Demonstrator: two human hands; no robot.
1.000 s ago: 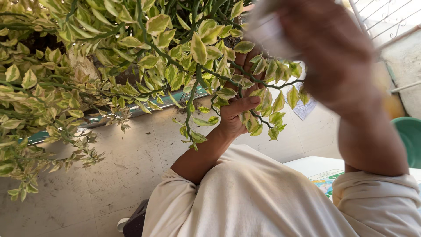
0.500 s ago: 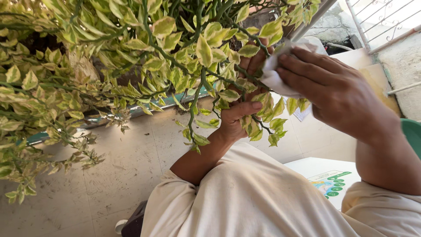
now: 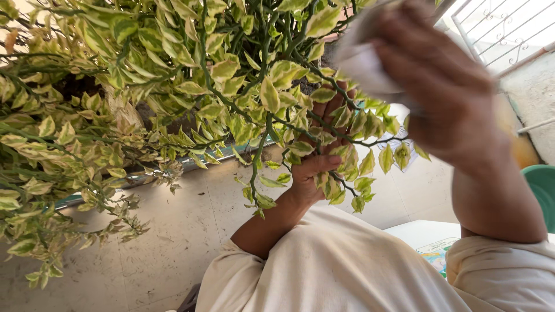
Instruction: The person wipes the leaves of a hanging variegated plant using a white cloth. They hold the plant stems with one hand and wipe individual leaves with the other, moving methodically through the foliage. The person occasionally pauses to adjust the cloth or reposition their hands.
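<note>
The big plant fills most of what you see. It has lots of thin green stems and small pointed leaves, green in the middle and creamy yellow at the edges. The leaves look smooth and a bit waxy. The stems bend and hang down over the pale tiled floor, which looks dusty and speckled.

Your right hand is up high and close to the camera, so it looks blurry. It holds a soft white cloth, and your fingers are curled around it to keep it bunched up. The cloth sits just above the leaves on the right side of the plant.

Your left hand is lower down, in among the hanging stems. Your thumb is pressed across one leafy stem, and your other fingers are behind the leaves, mostly hidden, so you seem to be cupping the stem to hold it steady.

It looks like you are in the middle of wiping the leaves, one stem at a time. The next wipe calls for a gentle touch. The leaves are thin and the stems are skinny, so press softly and keep your left hand under them as a backing.

A green rounded thing peeks in at the right edge. A white box with a colourful print sits near your sleeve.
</note>
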